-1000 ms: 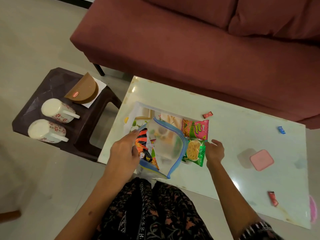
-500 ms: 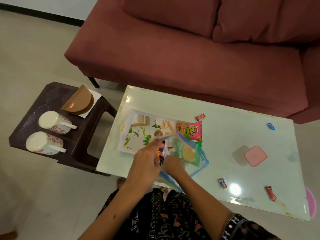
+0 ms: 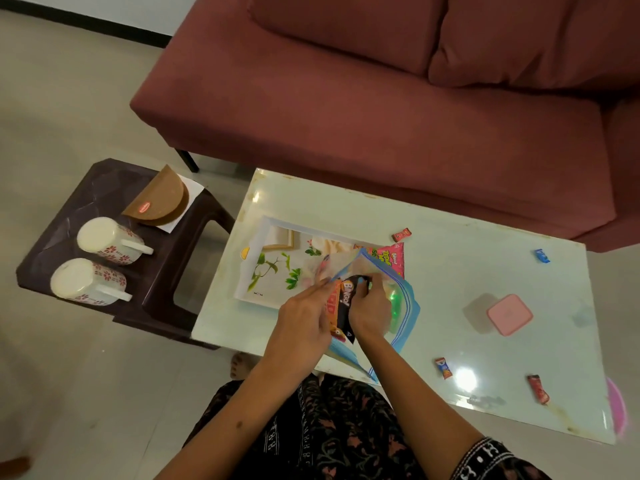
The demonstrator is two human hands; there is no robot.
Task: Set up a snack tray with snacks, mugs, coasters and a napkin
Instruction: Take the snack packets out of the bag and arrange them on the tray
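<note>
A: Item one?
B: Pale glass worktop (image 3: 450,289). On its left part lies a white rectangular tray printed with green leaves (image 3: 273,268).

A: Snacks?
B: A black and orange crisp packet (image 3: 341,306), at the mouth of a clear zip bag with blue edging (image 3: 401,306). The bag lies over the tray's right end and reaches the near edge of the worktop. A pink snack packet (image 3: 391,256) lies at the tray's far right corner, partly under the bag. A green packet shows through the bag's plastic.

A: Hands?
B: The left hand (image 3: 304,317) has its fingers stretched along the crisp packet and the bag's mouth; whether it grips, I cannot tell. The right hand (image 3: 369,311) is curled round the crisp packet's right side and holds it.

A: Loose items?
B: Small wrapped sweets: a red one (image 3: 401,234) far, just beyond the pink packet; a blue one (image 3: 542,255) far right; an orange one (image 3: 443,368) and a red one (image 3: 538,393) near right. A pink square lidded box (image 3: 509,315) sits at right.

A: Off the worktop?
B: A dark brown plastic stool (image 3: 156,289) stands to the left. On it lie two white mugs with red flowers (image 3: 104,240) on their sides, and brown round coasters (image 3: 157,199) on a white napkin (image 3: 192,192).
</note>
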